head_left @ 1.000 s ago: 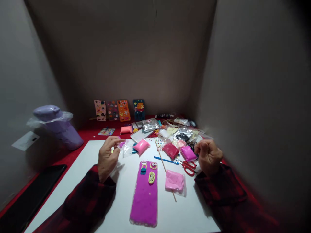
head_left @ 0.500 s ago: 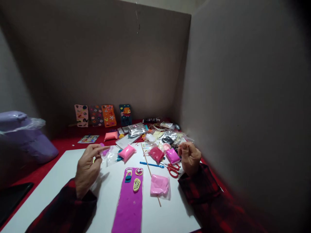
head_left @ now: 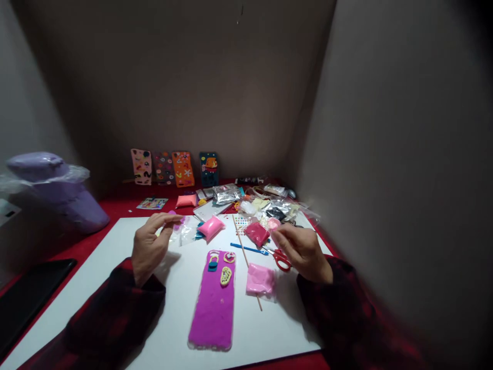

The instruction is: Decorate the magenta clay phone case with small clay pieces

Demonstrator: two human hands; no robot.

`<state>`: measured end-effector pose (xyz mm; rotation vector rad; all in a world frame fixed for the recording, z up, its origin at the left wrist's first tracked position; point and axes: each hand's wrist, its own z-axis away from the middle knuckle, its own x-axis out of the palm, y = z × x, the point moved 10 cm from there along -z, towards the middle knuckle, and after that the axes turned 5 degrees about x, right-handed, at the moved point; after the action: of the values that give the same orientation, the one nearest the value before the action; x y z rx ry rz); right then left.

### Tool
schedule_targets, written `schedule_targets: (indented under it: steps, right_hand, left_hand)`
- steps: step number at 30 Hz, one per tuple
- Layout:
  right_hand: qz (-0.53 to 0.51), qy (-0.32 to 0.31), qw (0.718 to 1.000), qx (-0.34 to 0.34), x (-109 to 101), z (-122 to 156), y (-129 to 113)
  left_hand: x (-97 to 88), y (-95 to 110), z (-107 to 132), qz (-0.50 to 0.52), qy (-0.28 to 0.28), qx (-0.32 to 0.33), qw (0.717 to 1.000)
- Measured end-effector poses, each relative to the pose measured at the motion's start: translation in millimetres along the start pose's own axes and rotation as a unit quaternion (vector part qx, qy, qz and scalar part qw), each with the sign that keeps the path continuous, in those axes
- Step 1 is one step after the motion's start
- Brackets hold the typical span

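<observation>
My left hand (head_left: 151,249) hovers over the left part of the white board, its fingers stretched out to the right and the thumb close beneath them. No object shows in it. My right hand (head_left: 302,252) is raised near the red-handled scissors (head_left: 282,261), thumb and forefinger pressed together; whatever may be between them is too small to make out. Between the hands lies a phone case (head_left: 211,318) covered in purple clay. Near its top sit a yellow-rimmed oval piece (head_left: 226,276), a round piece (head_left: 229,257) and a teal-and-yellow piece (head_left: 213,263).
A pink clay packet (head_left: 261,280) lies over a thin wooden stick (head_left: 259,303). Beyond are a blue tool (head_left: 249,248), a red packet (head_left: 257,234) and a bright pink packet (head_left: 211,228). Decorated cases (head_left: 183,168) lean at the back. A purple bin (head_left: 73,200) stands left.
The view has tilted down and shifted left, bringing the whole purple case into sight. My right hand has turned and come leftward, its fingertips now pointing left. My left thumb is nearer its fingers.
</observation>
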<state>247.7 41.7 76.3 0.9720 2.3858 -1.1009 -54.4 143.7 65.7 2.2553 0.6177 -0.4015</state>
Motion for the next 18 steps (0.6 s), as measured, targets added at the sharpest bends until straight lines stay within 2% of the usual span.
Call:
schedule_targets:
  steps: [4,7,11,13,18]
  right_hand:
    - [0.043,-0.157,0.987,0.0,19.1,8.8,-24.5]
    - [0.093,-0.225,0.97,0.006,32.6,24.7,-30.7]
    - [0.169,-0.251,0.953,0.004,49.5,42.7,-31.0]
    - [0.194,-0.253,0.948,0.004,55.8,47.8,-28.8]
    - [0.184,-0.266,0.946,0.025,64.2,52.3,-20.0]
  left_hand:
    - [0.4,-6.7,1.2,-0.002,0.0,-0.037,0.999]
    - [-7.3,-10.2,1.7,-0.01,0.031,-0.058,0.998]
    - [-26.7,-11.1,1.6,-0.006,0.106,-0.062,0.992]
    - [-33.8,-12.7,0.5,0.002,0.126,-0.066,0.99]
    - [-50.7,-16.7,-3.9,0.009,0.172,-0.062,0.983]
